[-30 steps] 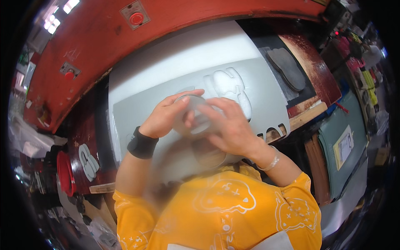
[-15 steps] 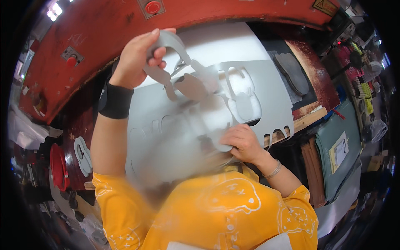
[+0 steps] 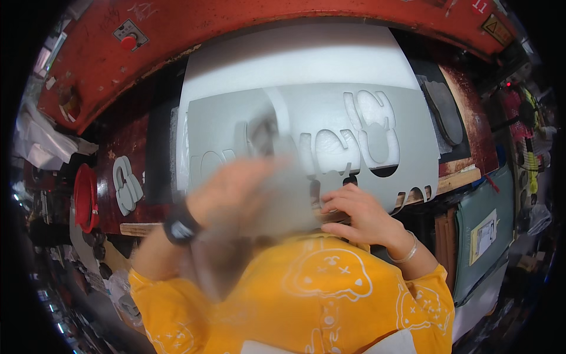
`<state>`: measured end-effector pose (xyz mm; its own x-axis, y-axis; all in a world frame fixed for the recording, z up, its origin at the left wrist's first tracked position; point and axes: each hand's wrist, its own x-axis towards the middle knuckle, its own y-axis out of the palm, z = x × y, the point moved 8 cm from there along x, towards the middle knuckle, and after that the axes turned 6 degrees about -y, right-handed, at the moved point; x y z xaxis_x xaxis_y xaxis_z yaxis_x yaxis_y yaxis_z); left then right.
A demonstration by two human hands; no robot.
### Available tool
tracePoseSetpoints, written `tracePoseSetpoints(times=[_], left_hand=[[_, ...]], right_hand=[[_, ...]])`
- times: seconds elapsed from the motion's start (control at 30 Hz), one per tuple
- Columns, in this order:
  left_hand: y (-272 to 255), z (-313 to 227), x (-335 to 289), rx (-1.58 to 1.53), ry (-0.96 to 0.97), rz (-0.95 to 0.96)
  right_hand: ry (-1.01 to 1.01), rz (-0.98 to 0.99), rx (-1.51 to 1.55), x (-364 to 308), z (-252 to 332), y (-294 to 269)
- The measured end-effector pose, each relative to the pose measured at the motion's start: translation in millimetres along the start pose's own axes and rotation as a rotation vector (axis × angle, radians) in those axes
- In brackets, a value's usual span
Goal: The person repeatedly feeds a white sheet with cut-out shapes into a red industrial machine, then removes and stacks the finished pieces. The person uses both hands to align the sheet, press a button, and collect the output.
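A grey sheet [image 3: 236, 106] with shoe-upper-shaped cut-outs lies over a white sheet [image 3: 277, 56]. My left hand [image 3: 236, 186], with a dark band at the wrist, is over the sheet's left part. It is smeared by motion, and so is the grey shape beside it; I cannot tell whether its fingers hold anything. At the sheet's near edge, my right hand [image 3: 365, 215] has its fingers stretched forward and the thumb apart, beside a cut-out. No held thing shows between them.
A red machine beam [image 3: 283, 23] with a red button [image 3: 128, 42] spans the far side. Grey cut pieces [image 3: 125, 187] lie at the left, near a red round container [image 3: 86, 197]. A dark sole-shaped piece [image 3: 445, 112] and green folder-like boards [image 3: 486, 221] are at the right.
My left hand has come down and nearer from the far left, where it held a curved grey piece. My right hand has loosened its fingers at the near edge. The view has shifted.
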<state>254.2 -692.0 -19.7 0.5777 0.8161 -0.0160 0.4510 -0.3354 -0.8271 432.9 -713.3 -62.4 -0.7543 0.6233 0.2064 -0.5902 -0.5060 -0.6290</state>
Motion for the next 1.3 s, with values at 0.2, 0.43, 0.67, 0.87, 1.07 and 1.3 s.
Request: tracePoseSetpoints(times=[0.2, 0.43, 0.67, 0.87, 1.07, 1.3], left_hand=[[86, -12, -41, 0.282, -0.024, -0.046], [88, -5, -39, 0.182, -0.059, -0.020], [7, 44, -14, -1.135, -0.252, 0.008], [-13, 49, 20, -1.105, -0.348, 0.165], [-126, 91, 37, -1.071, -0.318, -0.240], [-204, 60, 0, -0.388, -0.070, -0.396]], right_hand=[[0.110, 0.180, -0.027, 21, -7, 36], [0.159, 0.139, 0.038, 28, -14, 32], [0.036, -0.147, -0.052, 33, 9, 5], [-0.372, -0.287, -0.304, 64, 49, 36], [-0.421, -0.227, -0.283, 58, 22, 55], [-0.325, -0.099, -0.248, 58, 11, 60]])
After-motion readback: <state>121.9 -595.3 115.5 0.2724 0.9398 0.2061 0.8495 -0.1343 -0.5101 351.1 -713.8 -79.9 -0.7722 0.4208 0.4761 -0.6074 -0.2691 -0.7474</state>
